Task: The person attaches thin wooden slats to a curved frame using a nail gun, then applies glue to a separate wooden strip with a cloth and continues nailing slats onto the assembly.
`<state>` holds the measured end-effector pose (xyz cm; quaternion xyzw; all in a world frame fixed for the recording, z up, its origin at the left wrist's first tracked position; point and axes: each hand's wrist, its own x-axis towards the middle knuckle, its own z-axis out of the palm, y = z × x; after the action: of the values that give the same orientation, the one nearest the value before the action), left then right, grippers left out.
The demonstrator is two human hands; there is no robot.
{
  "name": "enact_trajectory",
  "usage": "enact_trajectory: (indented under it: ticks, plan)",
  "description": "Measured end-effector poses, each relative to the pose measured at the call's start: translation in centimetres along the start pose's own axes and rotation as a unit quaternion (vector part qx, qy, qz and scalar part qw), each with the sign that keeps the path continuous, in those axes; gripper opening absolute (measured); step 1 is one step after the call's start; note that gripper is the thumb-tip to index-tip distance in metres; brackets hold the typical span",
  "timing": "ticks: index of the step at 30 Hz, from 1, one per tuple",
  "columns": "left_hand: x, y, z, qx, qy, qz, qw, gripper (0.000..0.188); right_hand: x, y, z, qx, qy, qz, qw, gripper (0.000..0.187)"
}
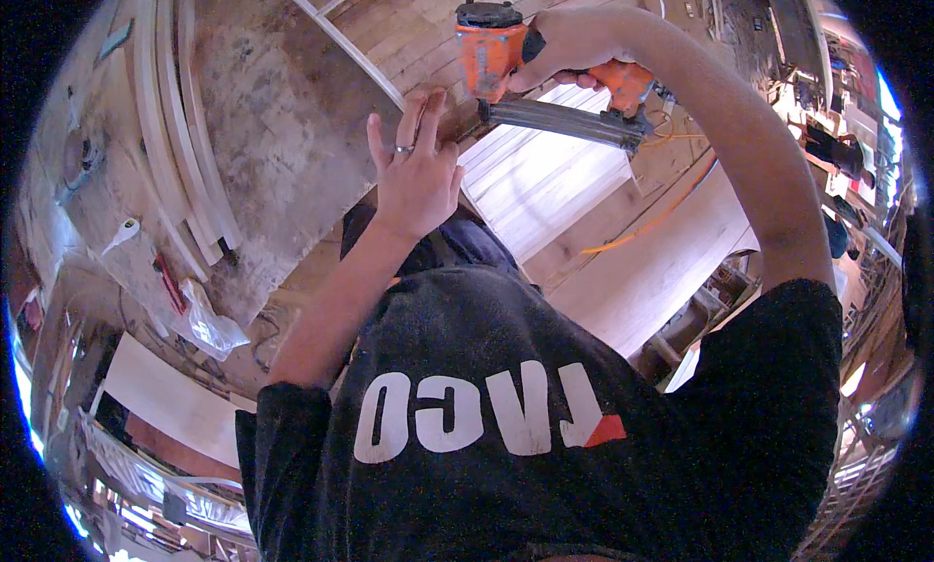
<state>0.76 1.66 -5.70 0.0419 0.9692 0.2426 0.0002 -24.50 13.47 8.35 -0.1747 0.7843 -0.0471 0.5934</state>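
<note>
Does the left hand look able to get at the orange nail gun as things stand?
Probably yes: the left hand, its fingers extended, is close to the orange nail gun, with nothing visible blocking the way. The right hand grips the tool, though.

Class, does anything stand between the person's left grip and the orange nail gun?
Nothing visible does: the left grip and the orange nail gun are separated only by a gap beside the tool's nose. The right grip holds the tool.
</note>
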Motion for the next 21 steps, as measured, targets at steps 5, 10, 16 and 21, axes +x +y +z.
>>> enact_trajectory:
  ticks: [5, 10, 16, 21]
  plan:
    - [0.0, -0.1, 0.3, -0.008, 0.037, 0.004, 0.999, 0.025, 0.6, -0.8, 0.4, -0.057, -0.01, 0.0, 0.998, 0.049]
    - [-0.6, 0.4, 1.2, -0.044, 0.119, -0.012, 0.992, 0.015, 1.5, -1.0, 0.5, -0.046, -0.059, -0.022, 0.997, 0.047]
    - [-0.9, 0.4, 1.7, -0.043, 0.172, -0.065, 0.982, 0.039, 1.8, -1.2, 1.1, -0.031, -0.043, -0.032, 0.998, 0.046]
    - [-1.1, 0.4, 2.0, -0.079, 0.197, -0.095, 0.973, 0.049, 1.8, -1.4, 1.0, -0.048, -0.046, -0.026, 0.997, 0.049]
